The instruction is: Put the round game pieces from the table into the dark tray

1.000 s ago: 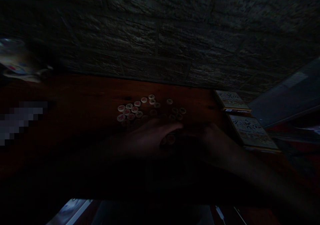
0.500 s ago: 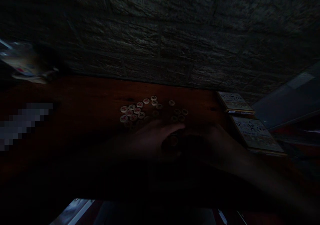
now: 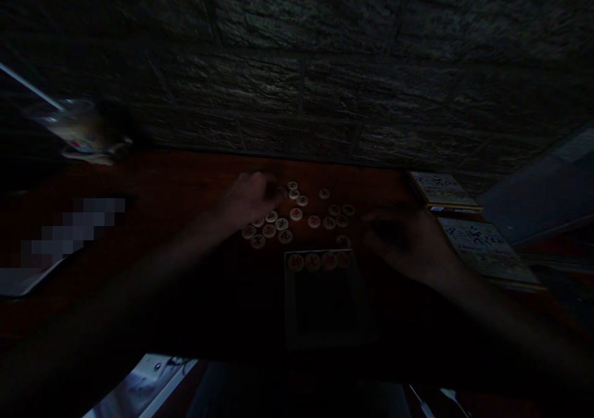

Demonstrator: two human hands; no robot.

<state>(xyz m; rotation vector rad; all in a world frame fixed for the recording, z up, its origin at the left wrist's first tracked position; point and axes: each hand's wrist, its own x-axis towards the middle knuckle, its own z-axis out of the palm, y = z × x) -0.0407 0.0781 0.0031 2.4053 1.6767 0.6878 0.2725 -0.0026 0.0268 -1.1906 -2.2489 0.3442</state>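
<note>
Several round Chinese chess pieces [image 3: 281, 223] with red or dark characters lie loose on the dark wooden table. At the far left of this group is my left hand [image 3: 253, 196], its fingers curled down over the pieces; shadow hides what is between the fingertips. My right hand [image 3: 413, 241] hovers right of the pieces, with curved fingers apart from the thumb and nothing visible between them. Nearer to me lies a shallow open box [image 3: 290, 309]. Along its far edge a row of pieces [image 3: 312, 261] sits side by side. A single piece [image 3: 343, 241] rests just beyond the box's far right corner.
Two flat printed boxes [image 3: 485, 248] lie at the right. A cup with a straw [image 3: 81, 130] stands at the far left, with a phone-like slab [image 3: 28, 278] in front. A stone wall [image 3: 297, 83] rises behind the table.
My hands have moved apart from above the box. The left went up and left to the loose pieces, the right went rightward. The box and its row of pieces now show.
</note>
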